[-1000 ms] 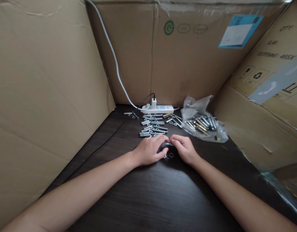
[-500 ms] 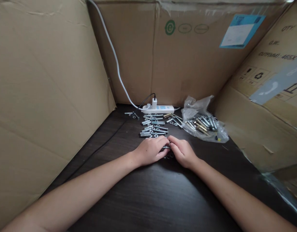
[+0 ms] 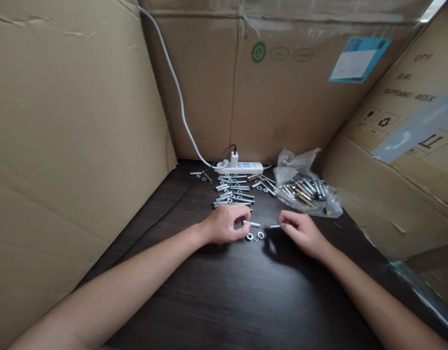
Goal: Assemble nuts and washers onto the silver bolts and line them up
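Note:
My left hand (image 3: pixel 229 223) is closed in a pinch, thumb and fingers round a slim silver metal rod (image 3: pixel 255 224) that points right. Across a small gap, my right hand (image 3: pixel 300 231) grips another silver metal rod (image 3: pixel 274 226), whose free end points left; its other end is hidden by the fingers. Whether either piece is a bolt or a sleeve is too small to tell. Just below the left fingertips, a washer (image 3: pixel 249 236), a darker ring (image 3: pixel 255 238) and another washer (image 3: pixel 260 235) lie on the dark table (image 3: pixel 224 291).
Behind my left hand are rows of silver bolts (image 3: pixel 241 188) with rings. A clear plastic bag (image 3: pixel 329 206) of bolts lies at the right, loose hardware (image 3: pixel 264 184) beside it. A white power strip (image 3: pixel 245 168) stands at the back. Cardboard walls (image 3: pixel 282 107) enclose the table.
My hands were together and have moved apart, the right one to the right, each with a silver piece. The rings below now show fully. The view has tilted up slightly.

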Demonstrator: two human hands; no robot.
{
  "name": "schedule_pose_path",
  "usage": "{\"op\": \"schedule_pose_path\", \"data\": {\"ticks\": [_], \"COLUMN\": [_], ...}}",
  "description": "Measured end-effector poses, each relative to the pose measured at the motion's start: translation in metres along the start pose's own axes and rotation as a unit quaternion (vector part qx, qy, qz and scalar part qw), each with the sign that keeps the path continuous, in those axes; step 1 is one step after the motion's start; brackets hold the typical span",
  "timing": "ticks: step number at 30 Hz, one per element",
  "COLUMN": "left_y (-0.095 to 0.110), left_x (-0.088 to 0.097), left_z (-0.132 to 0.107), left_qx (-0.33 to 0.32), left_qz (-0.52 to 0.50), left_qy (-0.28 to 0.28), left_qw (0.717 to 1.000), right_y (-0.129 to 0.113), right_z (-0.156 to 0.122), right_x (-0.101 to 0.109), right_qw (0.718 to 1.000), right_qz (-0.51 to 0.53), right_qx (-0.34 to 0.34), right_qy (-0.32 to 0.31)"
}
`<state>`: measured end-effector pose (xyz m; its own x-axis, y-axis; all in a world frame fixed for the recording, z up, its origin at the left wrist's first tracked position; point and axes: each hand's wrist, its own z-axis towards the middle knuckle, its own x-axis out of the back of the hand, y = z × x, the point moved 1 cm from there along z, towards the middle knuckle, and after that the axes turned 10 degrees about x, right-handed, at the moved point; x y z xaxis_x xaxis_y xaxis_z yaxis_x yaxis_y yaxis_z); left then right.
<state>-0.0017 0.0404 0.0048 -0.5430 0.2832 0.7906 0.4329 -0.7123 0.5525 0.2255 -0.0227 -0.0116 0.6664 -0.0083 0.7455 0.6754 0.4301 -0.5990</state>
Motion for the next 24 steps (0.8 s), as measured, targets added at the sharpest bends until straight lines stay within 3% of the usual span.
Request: {"op": "schedule_pose_path", "data": {"ticks": [3,7,10,14,24], "left_y": [0.001,0.0,-0.002,-0.003,-0.002], "left_x": [0.015,0.035,0.039,0.032,0.017], "left_z": [0.002,0.004,0.004,0.003,0.005], "left_qx": [0.038,0.084,0.102,0.099,0.103], "left_qz": [0.002,0.001,0.034,0.073,0.114], "left_qy": [-0.101,-0.248,-0.293,-0.322,-0.266], "left_qw": [0.994,0.965,0.95,0.939,0.952], "right_y": [-0.014,-0.033,-0.039,-0.038,-0.026], "right_z": [-0.012,-0.011,-0.009,-0.011,-0.013], "right_x": [-0.003,-0.009,-0.011,-0.009,0.0], "right_qw": [0.999,0.992,0.985,0.979,0.978], "right_qz": [-0.018,-0.056,-0.083,-0.106,-0.134], "right_qx": [0.002,0.063,0.091,0.095,0.087], "right_qy": [-0.043,-0.096,-0.122,-0.147,-0.131]}}
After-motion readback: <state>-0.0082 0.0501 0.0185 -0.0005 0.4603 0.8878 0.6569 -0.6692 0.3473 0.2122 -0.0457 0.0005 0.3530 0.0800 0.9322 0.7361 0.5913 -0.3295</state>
